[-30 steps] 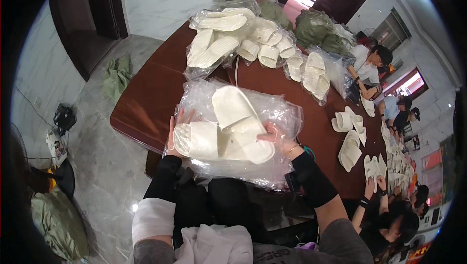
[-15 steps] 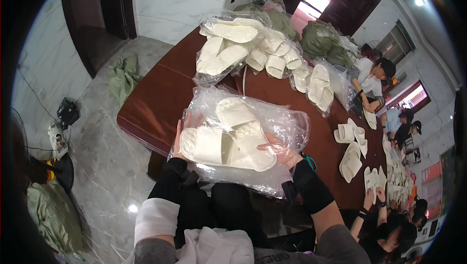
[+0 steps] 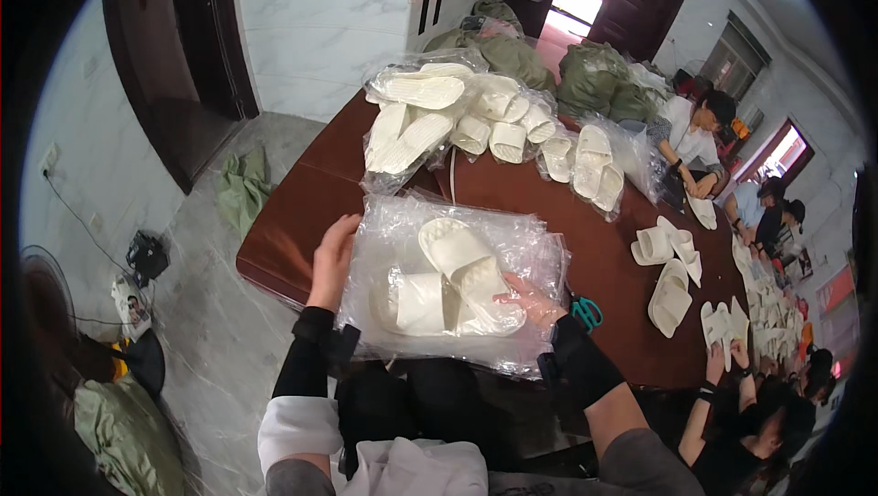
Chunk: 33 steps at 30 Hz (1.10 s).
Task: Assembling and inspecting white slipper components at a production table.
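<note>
A pair of cream slippers (image 3: 485, 288) lies in front of me in a clear plastic bag, one crossing over the other. The bag rests on a stack of clear plastic bags (image 3: 393, 231) at the near table edge. My right hand (image 3: 535, 304) grips the right slipper near its lower end, thumb and fingers on its side. Whether that hand is inside the plastic I cannot tell. At the stack's left edge is my left hand (image 3: 333, 258), fingers stretched out beside the plastic and holding nothing visible.
Bagged slippers (image 3: 416, 121) are heaped across the far side of the brown table (image 3: 297, 199). Loose slippers (image 3: 669, 299) lie to the right, beyond teal-handled scissors (image 3: 586, 312). Co-workers (image 3: 690, 144) handle slippers along the right side. Green sacks (image 3: 128, 432) stand on the floor.
My left hand has let go of the slippers' left end and moved out to the bags' left edge. The slippers now sit lower on the stack. My right hand stays on them.
</note>
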### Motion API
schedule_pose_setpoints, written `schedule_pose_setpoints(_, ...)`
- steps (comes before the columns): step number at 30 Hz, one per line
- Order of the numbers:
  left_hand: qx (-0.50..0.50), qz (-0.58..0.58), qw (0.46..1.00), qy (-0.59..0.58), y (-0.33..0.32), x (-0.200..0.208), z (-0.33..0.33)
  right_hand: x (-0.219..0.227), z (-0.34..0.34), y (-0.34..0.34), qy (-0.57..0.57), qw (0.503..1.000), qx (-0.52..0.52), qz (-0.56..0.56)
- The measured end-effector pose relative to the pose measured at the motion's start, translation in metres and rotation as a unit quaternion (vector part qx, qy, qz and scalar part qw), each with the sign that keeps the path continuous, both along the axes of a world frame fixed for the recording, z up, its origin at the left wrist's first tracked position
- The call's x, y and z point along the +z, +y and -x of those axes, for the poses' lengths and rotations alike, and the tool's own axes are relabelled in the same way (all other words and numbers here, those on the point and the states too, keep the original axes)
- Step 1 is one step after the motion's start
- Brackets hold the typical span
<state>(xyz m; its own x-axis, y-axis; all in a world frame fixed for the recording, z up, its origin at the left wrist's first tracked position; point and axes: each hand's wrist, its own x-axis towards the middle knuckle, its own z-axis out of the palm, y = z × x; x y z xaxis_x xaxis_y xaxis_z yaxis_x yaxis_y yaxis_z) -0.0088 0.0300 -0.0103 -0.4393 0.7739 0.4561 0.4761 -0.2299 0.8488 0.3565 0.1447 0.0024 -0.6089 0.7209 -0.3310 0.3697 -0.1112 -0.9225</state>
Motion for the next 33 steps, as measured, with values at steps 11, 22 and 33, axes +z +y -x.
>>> schedule_pose_setpoints(11,0.046,0.192,0.916,0.35,0.0,-0.055,-0.042,0.011,-0.102,-0.005,0.076,0.991,-0.104,-0.034)
schedule_pose_setpoints(22,0.037,0.188,0.903,0.385,0.01,-0.055,-0.053,0.144,-0.15,-0.041,0.084,0.773,-0.433,-0.456)
schedule_pose_setpoints(33,0.024,0.184,0.92,0.346,0.017,-0.053,-0.066,-0.034,-0.076,-0.023,0.136,0.981,-0.138,-0.016)
